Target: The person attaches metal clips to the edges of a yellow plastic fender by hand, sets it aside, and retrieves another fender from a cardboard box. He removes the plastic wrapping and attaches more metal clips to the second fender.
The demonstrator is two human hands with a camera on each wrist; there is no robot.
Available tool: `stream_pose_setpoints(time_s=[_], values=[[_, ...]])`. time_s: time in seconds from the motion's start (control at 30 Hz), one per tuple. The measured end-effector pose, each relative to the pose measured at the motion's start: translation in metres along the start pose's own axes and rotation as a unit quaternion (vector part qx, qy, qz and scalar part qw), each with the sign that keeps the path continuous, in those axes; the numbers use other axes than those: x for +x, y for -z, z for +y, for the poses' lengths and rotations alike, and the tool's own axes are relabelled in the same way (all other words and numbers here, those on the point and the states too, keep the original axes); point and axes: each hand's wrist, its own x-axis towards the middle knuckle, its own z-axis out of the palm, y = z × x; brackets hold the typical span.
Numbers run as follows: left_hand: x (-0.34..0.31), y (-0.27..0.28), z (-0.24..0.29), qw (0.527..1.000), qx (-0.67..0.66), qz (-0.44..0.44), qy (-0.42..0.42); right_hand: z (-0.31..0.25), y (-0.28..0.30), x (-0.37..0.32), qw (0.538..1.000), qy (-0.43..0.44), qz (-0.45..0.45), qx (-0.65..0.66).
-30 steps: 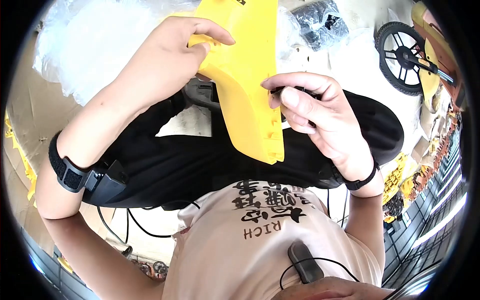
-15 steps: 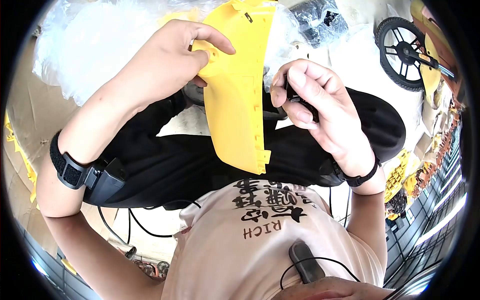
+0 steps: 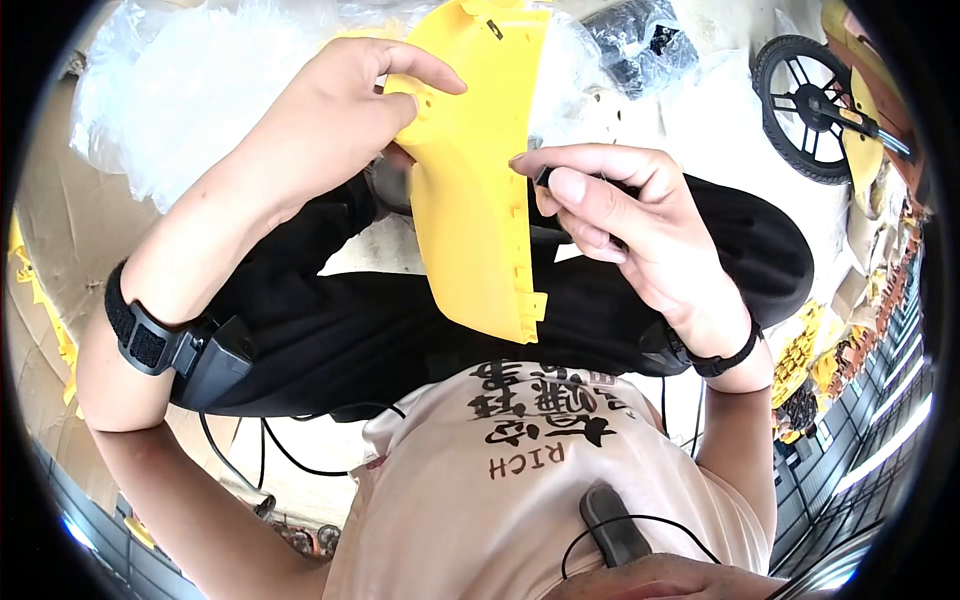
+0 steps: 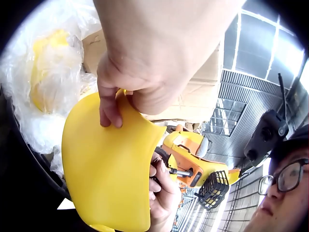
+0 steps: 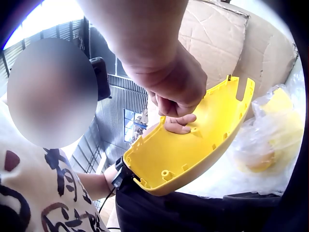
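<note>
A curved yellow plastic shell (image 3: pixel 475 190) is held over the lap by the left hand (image 3: pixel 345 125), whose thumb and fingers grip its left edge in the head view. Small clips and posts line the inner side of the shell (image 5: pixel 193 145) in the right wrist view. The right hand (image 3: pixel 635 210) pinches a small black piece (image 3: pixel 544 176) between thumb and curled fingers, with its index fingertip at the shell's right edge. Most of the black piece is hidden by the fingers.
Clear plastic bags (image 3: pixel 200 90) lie at the back left, and a wrapped black part (image 3: pixel 640 45) at the back. A black wheel (image 3: pixel 808 110) stands at the right. Cardboard (image 3: pixel 60 300) covers the left side. Cables (image 3: pixel 300 465) run beside the lap.
The shell has swung and tilted, its lower end shifting left over the lap. The right hand moved off its edge, then came back to it with the black piece still pinched.
</note>
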Motion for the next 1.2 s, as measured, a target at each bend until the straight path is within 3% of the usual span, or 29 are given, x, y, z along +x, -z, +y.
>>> stream_pose_setpoints(time_s=[0.37, 0.43, 0.97, 1.07, 1.13, 1.2], values=[[0.001, -0.006, -0.003, 0.998, -0.058, -0.01, -0.017, 0.0, 0.002, 0.0, 0.999, 0.009, 0.001, -0.038], [0.001, -0.007, -0.002, 0.999, -0.051, -0.018, -0.004, 0.0, -0.002, 0.001, 0.994, 0.044, 0.016, -0.1], [0.002, -0.013, -0.003, 0.999, -0.036, -0.024, -0.031, -0.001, -0.003, 0.002, 0.994, 0.047, 0.002, -0.097], [0.003, -0.017, -0.003, 0.998, -0.04, 0.011, -0.043, -0.003, -0.005, 0.003, 0.992, 0.044, 0.014, -0.119], [0.002, -0.018, 0.002, 0.997, -0.075, 0.009, 0.011, -0.006, -0.008, 0.003, 0.979, 0.066, 0.027, -0.191], [0.002, -0.019, 0.006, 0.999, -0.049, 0.022, 0.006, -0.002, -0.008, 0.005, 0.978, 0.081, 0.03, -0.191]])
